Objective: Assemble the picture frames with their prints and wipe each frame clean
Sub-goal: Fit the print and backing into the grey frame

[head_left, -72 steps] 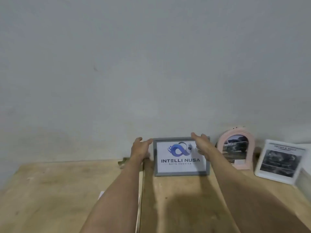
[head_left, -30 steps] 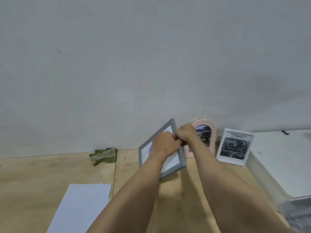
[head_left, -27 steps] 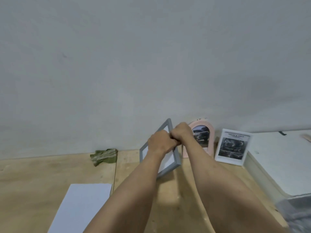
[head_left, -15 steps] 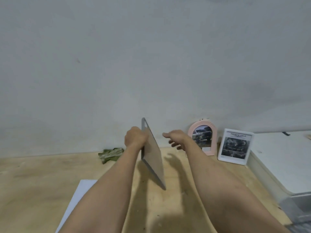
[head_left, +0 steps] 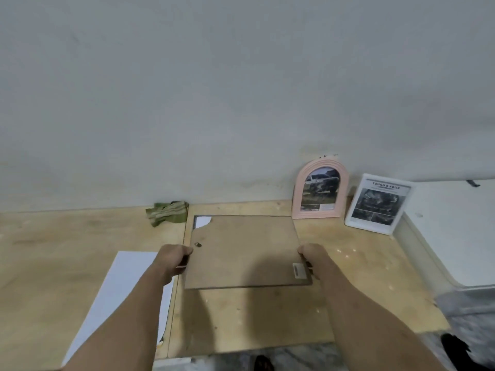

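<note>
Gripping the face-down frame (head_left: 245,253); poster (head_left: 378,203) reads "TOUGH & AGILE".

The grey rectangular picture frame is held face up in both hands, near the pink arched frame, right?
Not quite: the head view shows the grey rectangular picture frame face down, brown backing board up. Left hand and right hand grip its sides, near the pink arched frame.

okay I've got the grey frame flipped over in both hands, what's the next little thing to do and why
Probably lay the grey frame face down on the wooden table. Left hand and right hand grip its side edges, brown backing up, one corner broken.
</note>
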